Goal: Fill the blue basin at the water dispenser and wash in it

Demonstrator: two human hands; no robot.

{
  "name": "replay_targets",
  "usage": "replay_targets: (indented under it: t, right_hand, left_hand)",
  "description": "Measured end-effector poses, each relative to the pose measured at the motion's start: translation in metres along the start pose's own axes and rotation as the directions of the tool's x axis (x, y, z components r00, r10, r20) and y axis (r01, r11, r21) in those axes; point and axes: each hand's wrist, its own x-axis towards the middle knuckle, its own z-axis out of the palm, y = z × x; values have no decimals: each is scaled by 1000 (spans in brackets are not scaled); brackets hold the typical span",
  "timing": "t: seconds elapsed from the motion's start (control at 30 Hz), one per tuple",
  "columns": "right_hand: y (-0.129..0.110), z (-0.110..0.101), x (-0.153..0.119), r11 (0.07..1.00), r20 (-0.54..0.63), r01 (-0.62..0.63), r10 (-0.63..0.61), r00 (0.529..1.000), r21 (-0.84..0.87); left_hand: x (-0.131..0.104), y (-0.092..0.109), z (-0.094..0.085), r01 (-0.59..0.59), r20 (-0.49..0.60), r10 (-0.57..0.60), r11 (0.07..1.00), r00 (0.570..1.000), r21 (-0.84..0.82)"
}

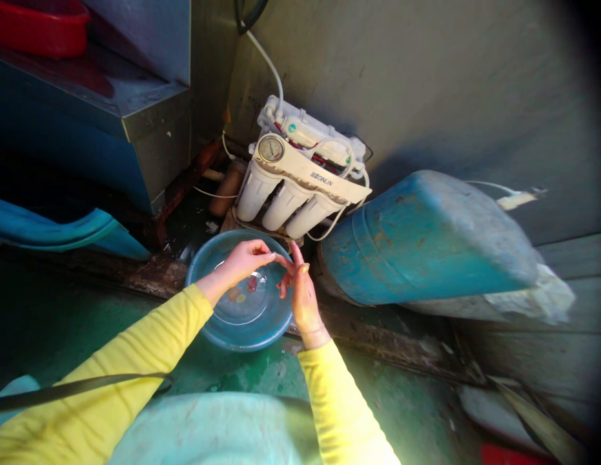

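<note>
Both my hands are over a blue basin [266, 341] on the floor. My left hand [246, 261] has its thumb and forefinger pinched together at a fingertip of the other hand; anything between them is too small to make out. My right hand [305, 300] is raised at the basin's right rim, its fingers apart. A small yellowish spot [304, 267] shows on it, and I cannot tell what it is. Inside the basin are clear water and a few small reddish and yellowish pieces [252, 284].
Behind the basin stands a white water filter unit [300, 174] with a gauge and hoses. A large blue drum [416, 245] leans at the right. At the upper left, a red tub [39, 29] sits on a metal counter [155, 106]. The green floor [261, 374] looks wet.
</note>
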Motion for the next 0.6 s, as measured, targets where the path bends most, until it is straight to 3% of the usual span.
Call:
replay_targets:
  t: [0.13, 0.3, 0.6]
  right_hand:
    - [-2, 2, 4, 974, -11, -83, 88, 996, 210]
    - [-4, 3, 11, 833, -18, -174, 215, 976, 525]
    - [-4, -4, 14, 733, 3, -197, 258, 966, 651]
  left_hand:
    - [0, 4, 1, -49, -12, 50, 999, 999, 18]
    - [-2, 6, 6, -26, -60, 22, 998, 998, -66]
    - [0, 1, 6, -50, -87, 51, 999, 995, 9]
